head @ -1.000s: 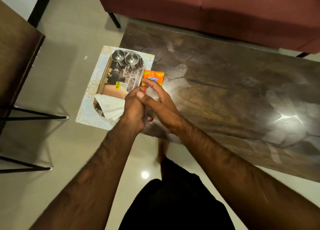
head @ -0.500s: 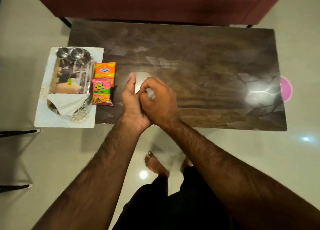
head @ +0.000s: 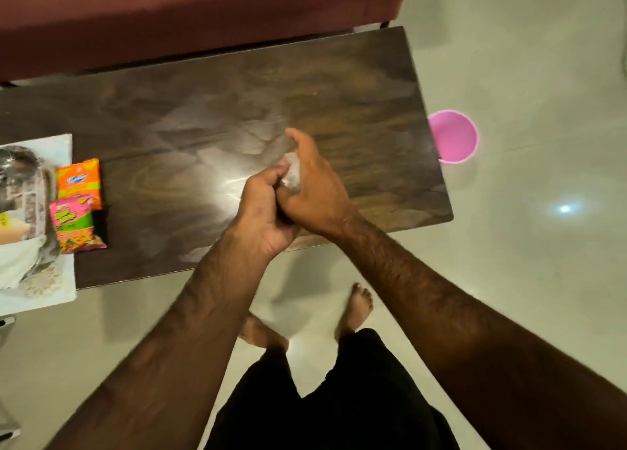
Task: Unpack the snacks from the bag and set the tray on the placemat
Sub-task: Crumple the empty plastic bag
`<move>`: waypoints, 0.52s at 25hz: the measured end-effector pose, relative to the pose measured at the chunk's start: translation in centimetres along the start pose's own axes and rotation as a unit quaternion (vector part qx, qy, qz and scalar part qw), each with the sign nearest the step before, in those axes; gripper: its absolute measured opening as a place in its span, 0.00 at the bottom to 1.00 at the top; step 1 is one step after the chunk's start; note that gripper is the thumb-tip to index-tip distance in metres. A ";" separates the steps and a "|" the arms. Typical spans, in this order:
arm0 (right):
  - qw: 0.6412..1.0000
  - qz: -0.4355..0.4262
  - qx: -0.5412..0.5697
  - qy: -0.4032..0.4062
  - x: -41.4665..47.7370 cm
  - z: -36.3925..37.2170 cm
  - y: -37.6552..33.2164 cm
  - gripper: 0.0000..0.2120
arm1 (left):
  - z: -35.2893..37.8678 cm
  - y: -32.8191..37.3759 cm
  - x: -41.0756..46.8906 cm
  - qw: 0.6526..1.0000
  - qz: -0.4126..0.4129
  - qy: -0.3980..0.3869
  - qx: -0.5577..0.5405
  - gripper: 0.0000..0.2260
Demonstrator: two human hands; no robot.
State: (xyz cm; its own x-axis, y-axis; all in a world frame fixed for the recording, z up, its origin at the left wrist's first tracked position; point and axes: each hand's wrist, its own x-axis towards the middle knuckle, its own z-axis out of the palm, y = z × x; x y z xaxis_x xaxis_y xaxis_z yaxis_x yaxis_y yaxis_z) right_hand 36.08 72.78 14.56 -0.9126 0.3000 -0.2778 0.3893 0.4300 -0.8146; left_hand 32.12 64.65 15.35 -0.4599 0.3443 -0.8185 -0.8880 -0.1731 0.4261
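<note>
My left hand (head: 263, 212) and my right hand (head: 314, 188) are pressed together over the front of the dark wooden table (head: 210, 110), both closed around a crumpled clear plastic bag (head: 292, 174). Only a small wad of the bag shows between the fingers. At the far left, an orange snack packet (head: 79, 181) and a pink-and-green snack packet (head: 76, 224) lie on the table. Beside them a patterned tray (head: 23, 195) with steel cups and a white napkin rests on a pale placemat (head: 44, 295), which overhangs the table's left end.
A maroon sofa (head: 169, 15) runs along the table's far side. A pink bucket (head: 453, 135) stands on the floor past the table's right end. My bare feet (head: 354, 308) are on the tiled floor below the table's front edge.
The view has swung right, so the tray and snacks slid toward the left edge. My joined hands moved right along the table, still crumpling the bag.
</note>
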 end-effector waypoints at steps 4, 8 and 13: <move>0.999 0.012 0.006 -0.039 -0.5 -7.8 5.7 0.42 | 7.2 -3.6 3.5 0.998 0.029 0.029 0.053 0.11; 1.000 0.000 -0.003 -0.022 0.1 -12.3 10.6 0.35 | 12.7 -4.9 7.4 0.995 0.042 0.058 0.076 0.10; 0.994 0.037 -0.096 0.047 2.5 -15.4 14.3 0.35 | 17.9 -6.0 11.6 0.987 0.045 0.055 0.144 0.20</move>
State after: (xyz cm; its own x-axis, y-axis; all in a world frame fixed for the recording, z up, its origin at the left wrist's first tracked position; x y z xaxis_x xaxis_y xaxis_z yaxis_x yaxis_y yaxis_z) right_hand 41.25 92.81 10.02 -0.8684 0.4115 -0.2766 0.4795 0.5552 -0.6796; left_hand 32.18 86.21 10.26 -0.5490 0.2345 -0.8023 -0.8122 0.0772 0.5783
